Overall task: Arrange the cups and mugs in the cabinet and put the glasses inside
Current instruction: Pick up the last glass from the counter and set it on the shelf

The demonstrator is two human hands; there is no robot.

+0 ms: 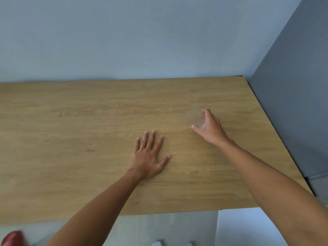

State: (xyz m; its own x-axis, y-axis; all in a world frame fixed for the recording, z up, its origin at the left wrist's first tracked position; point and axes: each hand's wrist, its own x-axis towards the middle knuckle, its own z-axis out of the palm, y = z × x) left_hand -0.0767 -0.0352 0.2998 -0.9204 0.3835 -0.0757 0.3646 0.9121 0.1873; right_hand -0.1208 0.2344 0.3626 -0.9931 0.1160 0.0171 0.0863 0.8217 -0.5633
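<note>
Judging the task as far from finished: no cabinet, cups or mugs showing here, only one clear glass (198,119) standing on the wooden desk (88,121), toward its right side. Closing around that glass with the right hand (210,128), thumb and fingers wrapping its sides. Resting the left hand (149,157) flat and spread, holding nothing, beside it.

Wooden tabletop (88,121), grey-blue wall (124,32), red object (13,237)
</note>
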